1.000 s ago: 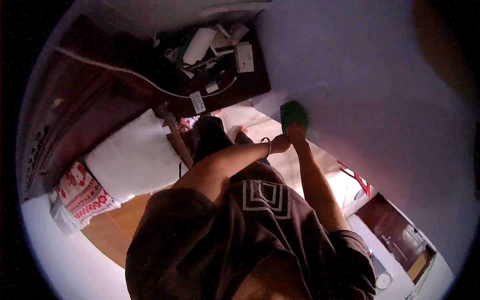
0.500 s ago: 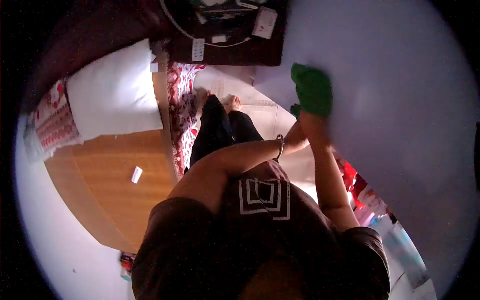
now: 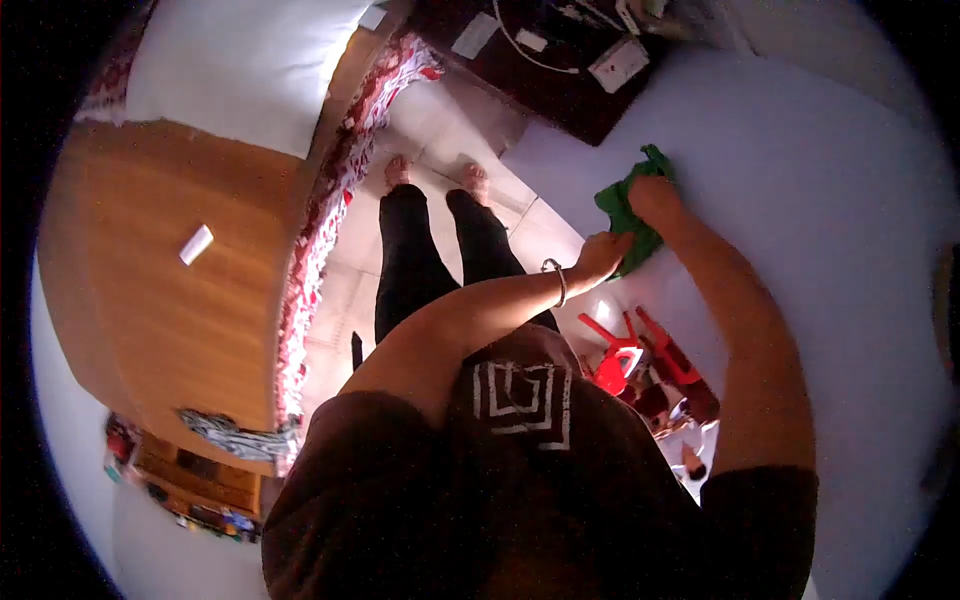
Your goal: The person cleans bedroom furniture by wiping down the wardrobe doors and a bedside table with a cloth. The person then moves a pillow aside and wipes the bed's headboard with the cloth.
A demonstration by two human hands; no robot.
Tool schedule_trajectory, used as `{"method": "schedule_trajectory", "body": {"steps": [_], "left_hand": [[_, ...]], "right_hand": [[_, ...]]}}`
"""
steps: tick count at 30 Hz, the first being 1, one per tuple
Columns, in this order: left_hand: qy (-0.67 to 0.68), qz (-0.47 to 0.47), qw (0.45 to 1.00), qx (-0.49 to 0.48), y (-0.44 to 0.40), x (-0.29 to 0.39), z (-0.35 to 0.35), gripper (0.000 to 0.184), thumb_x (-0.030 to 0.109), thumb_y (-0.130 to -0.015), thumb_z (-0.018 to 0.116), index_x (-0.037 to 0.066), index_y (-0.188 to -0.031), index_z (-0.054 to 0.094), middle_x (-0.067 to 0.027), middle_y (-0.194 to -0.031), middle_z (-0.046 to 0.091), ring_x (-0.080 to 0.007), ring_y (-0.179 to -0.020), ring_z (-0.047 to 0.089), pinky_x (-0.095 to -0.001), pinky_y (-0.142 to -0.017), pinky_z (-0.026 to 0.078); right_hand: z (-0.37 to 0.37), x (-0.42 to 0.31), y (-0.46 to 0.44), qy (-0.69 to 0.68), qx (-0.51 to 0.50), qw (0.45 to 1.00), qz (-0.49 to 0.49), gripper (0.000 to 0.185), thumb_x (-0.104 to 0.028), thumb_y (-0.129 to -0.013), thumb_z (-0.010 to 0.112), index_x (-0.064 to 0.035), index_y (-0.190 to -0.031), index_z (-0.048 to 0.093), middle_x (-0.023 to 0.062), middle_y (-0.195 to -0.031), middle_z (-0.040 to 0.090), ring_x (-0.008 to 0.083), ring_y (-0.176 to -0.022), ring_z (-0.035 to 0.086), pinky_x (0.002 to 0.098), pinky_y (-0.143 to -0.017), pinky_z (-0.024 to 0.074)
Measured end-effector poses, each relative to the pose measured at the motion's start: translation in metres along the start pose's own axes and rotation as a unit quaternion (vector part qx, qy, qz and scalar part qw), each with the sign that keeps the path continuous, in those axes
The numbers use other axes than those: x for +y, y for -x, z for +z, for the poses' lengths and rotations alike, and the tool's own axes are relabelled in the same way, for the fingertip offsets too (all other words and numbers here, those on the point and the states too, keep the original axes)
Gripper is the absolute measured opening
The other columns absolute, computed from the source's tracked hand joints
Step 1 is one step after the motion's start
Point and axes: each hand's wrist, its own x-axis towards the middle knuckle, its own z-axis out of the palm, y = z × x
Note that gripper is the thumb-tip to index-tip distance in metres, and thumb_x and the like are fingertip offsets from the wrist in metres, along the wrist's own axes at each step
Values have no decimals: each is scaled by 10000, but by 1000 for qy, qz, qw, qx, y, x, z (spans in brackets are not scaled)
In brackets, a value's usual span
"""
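Nearest, a dark shirt (image 3: pixel 520 480) with a pale square print fills the view below the green cloth (image 3: pixel 618 208), the landmark for all places given. Two bare arms extend from it. The left hand (image 3: pixel 602 257), with a bracelet (image 3: pixel 560 284) at its wrist, is closed on the lower left edge of the cloth. The right hand (image 3: pixel 656 200) is curled round the bunched upper part, so that the cloth hangs in folds between and below the two hands. A pale wall (image 3: pixel 830 220) lies behind and to the right of the cloth; whether they touch cannot be told. Left of the cloth, dark trousers (image 3: pixel 415 255) lead to bare feet (image 3: pixel 397 172) on a tiled floor (image 3: pixel 340 285). Below the cloth, red furniture (image 3: pixel 670 350) shows beside the right arm, partly hidden. Farther left, red-and-white fabric (image 3: pixel 318 225) edges a wooden board (image 3: pixel 130 290), which bears a small white object (image 3: pixel 196 245), a striped cloth (image 3: pixel 235 435) and, at its upper end, a white pillow (image 3: pixel 235 70). Above the cloth, a dark table (image 3: pixel 585 112) carries a cable and a white box (image 3: pixel 618 65).
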Motion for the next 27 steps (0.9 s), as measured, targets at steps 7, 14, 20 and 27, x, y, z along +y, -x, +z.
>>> {"method": "schedule_trajectory", "body": {"steps": [7, 14, 20, 27], "left_hand": [[-19, 247, 950, 191, -23, -31, 32, 339, 134, -822, 536, 10, -1130, 466, -264, -1101, 522, -426, -1001, 512, -463, -804, 451], [-32, 121, 984, 130, -55, -65, 35, 550, 389, -942, 328, 116, -1415, 263, -227, -1441, 252, -392, -1332, 251, -624, -987, 273], [-264, 170, 930, 192, -126, -153, 10, 542, 299, -934, 337, -91, -1309, 339, -289, -1411, 259, -406, -1319, 265, -520, -1038, 276], [-160, 147, 958, 187, -184, -227, -40, 536, 233, -890, 368, -109, -1301, 332, -279, -1412, 266, -408, -1310, 280, -488, -1049, 280]], "right_hand": [[-33, 25, -3, 136, -71, 955, -253, 365, -348, -856, 506, -77, -1063, 633, 106, -1133, 568, 294, -1274, 339, 451, -978, 336], [-5, 18, -20, 91, -111, 980, -138, 567, -449, -907, 420, -74, -1333, 420, 160, -1440, 302, 331, -1342, 248, 482, -1051, 242], [62, -28, -100, 51, -75, 982, -163, 580, -425, -910, 429, 4, -1299, 428, 178, -1405, 350, 326, -1315, 301, 441, -1047, 274], [120, -72, -183, 44, -102, 984, -135, 612, -435, -930, 355, 32, -1323, 392, 204, -1423, 312, 342, -1320, 287, 466, -1073, 228]]}}
